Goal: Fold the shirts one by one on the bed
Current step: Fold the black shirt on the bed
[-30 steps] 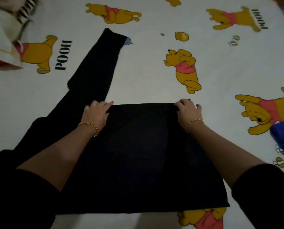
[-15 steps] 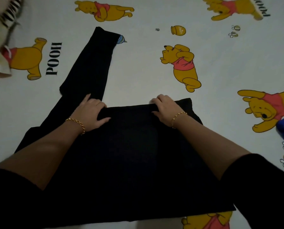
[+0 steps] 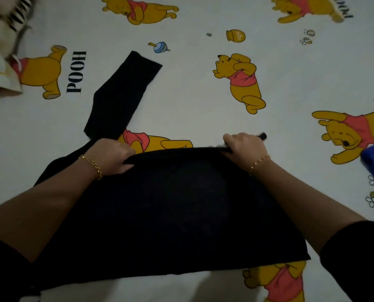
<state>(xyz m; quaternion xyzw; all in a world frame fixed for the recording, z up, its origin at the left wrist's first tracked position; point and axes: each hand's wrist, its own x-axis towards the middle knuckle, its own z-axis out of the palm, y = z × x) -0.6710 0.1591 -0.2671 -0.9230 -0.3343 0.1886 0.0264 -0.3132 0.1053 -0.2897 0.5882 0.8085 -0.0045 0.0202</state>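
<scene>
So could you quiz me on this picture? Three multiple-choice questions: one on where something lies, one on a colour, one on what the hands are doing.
1. Where does the shirt's loose sleeve lie?
A. Tucked beneath the shirt's body
B. On the bed, stretched away beyond the left hand
C. Hanging off the bed's edge

2. What colour is the shirt?
A. White
B. Red
C. Black

3. What are the hands doing?
A. Both grip the shirt's far edge
B. Both rest on the sheet, off the shirt
C. Only one touches the shirt

Answers:
1 B: the sleeve runs up and leftward past the left hand, flat on the sheet.
2 C: the cloth is plain black against the pale printed sheet.
3 A: the left hand and the right hand each curl their fingers round the far edge.
</scene>
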